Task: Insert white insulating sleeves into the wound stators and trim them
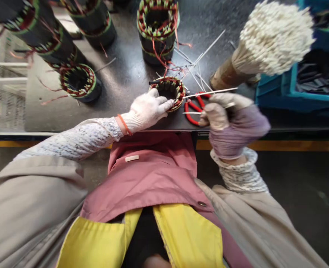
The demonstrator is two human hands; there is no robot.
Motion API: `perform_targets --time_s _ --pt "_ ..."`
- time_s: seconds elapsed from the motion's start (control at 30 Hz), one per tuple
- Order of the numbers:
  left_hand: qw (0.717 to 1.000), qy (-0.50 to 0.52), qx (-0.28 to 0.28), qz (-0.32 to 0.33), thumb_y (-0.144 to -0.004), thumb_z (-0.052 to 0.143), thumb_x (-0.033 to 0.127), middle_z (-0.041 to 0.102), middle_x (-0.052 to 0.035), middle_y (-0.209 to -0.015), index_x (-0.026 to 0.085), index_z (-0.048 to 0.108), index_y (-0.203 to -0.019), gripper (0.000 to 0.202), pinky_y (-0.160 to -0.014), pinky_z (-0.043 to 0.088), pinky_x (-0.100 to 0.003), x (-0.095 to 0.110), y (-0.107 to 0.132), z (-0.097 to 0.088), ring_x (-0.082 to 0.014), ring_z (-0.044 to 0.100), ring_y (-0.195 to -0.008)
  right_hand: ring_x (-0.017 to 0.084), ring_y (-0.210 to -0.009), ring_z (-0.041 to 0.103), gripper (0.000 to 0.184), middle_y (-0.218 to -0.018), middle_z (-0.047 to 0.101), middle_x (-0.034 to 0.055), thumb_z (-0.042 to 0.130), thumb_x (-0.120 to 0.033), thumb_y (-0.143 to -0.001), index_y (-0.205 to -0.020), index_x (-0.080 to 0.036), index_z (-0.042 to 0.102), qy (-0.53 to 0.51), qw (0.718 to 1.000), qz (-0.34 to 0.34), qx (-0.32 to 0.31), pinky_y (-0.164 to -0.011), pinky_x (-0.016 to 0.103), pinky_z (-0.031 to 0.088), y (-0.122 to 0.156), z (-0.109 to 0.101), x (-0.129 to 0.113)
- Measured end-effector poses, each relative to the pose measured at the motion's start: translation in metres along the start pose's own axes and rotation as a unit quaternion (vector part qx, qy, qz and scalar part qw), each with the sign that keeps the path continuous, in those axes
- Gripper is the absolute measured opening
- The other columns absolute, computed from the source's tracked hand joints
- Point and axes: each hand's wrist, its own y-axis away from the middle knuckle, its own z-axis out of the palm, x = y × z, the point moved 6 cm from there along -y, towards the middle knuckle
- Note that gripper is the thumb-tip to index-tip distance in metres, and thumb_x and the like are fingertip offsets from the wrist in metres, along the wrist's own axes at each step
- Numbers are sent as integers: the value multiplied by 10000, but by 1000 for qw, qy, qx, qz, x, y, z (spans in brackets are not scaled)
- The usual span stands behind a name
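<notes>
Right hand [222,111], near edge, right: clenched, pinching thin white stick [191,112]. Left hand [147,111]: fingers extended across near rim of wound ring [180,93], touching; can't tell if gripping. Ring on dark table [125,48], near middle. Red-handled pliers [200,102] between ring and right hand. Second white stick [209,93] runs from ring's right side toward right hand. Farther: upright stick bundle [276,41] right, tall wound cylinder [157,46] beyond ring.

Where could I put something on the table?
Bare table shows between the left cores and the tall middle core. Another patch lies between that core and the white bundle, beyond the loose strands. It's crowded by the red handles and right hand.
</notes>
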Motion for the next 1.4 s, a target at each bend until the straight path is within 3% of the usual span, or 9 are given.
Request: perform_targets --time_s 0.07,0.2,0.4,0.57,0.8,1.03,1.2,1.3,1.4 --pt "1000 10 -2 -5 -1009 465 304 702 -121 -1220 189 605 -1370 404 -1002 490 -508 3 1 0 -301 596 -1182 147 -644 731 255 -880 763 -9 621 -446 -963 -1137 -285 713 12 998 -24 50 -597 280 636 20 1 1" --pt "1000 -5 -6 0 -1040 422 323 678 -62 -1307 226 594 -1368 383 -1236 261 -570 -2 4 -2 -244 544 -1298 160 -855 764 232 -1112 764 31 586 -292 -990 -1184 -298 714 54 993 -90 -48 -808 299 656 42 10 -8" --pt "1000 1 3 5 -986 519 416 686 -43 -1265 242 586 -1385 441 -1240 243 -588 -12 2 6 -235 593 -1197 191 -1134 713 291 -1178 749 54 597 -150 -955 -1188 -294 695 83 966 -216 -116 -956 348 634 84 22 0" --pt "998 46 53 0 -939 546 379 704 -56 -1193 250 629 -1333 423 -1193 276 -637 -12 1 6 -279 601 -1180 181 -1171 699 340 -1223 737 59 586 -124 -949 -1236 -290 665 85 973 -172 -129 -993 351 619 103 35 20" --pt "997 54 61 -2 -951 520 419 711 -39 -1160 271 636 -1319 414 -1223 236 -613 -14 -1 8 -261 601 -1163 175 -1149 710 362 -1225 738 55 587 -123 -939 -1247 -300 663 52 982 -142 -114 -981 332 617 105 39 24" --pt "994 84 75 -6 -952 532 424 701 -81 -1247 228 542 -1430 516 -1240 201 -613 -16 4 10 -278 608 -1230 173 -1088 732 224 -1155 762 69 566 -209 -968 -1136 -258 707 61 986 -136 -72 -967 297 610 69 64 47" --pt "969 179 155 -78 -983 533 391 751 -106 -1188 152 356 -1534 626 -1236 280 -524 -19 15 17 -248 581 -1333 180 -871 768 240 -934 779 38 647 -382 -933 -1125 -239 656 -43 998 7 41 -843 323 643 45 69 70" --pt "956 187 199 -105 -1007 522 386 752 -118 -1192 171 521 -1406 454 -1200 349 -487 -19 19 21 -223 629 -1279 170 -810 744 197 -904 763 35 708 -407 -883 -930 -221 666 -76 994 49 58 -774 317 633 41 64 66" --pt "959 152 235 -47 -1015 523 384 762 -83 -1177 227 703 -1157 278 -1183 367 -486 -13 18 20 -198 694 -1162 159 -791 703 138 -845 743 27 755 -319 -833 -769 -215 691 -21 999 15 26 -774 309 601 34 57 46"
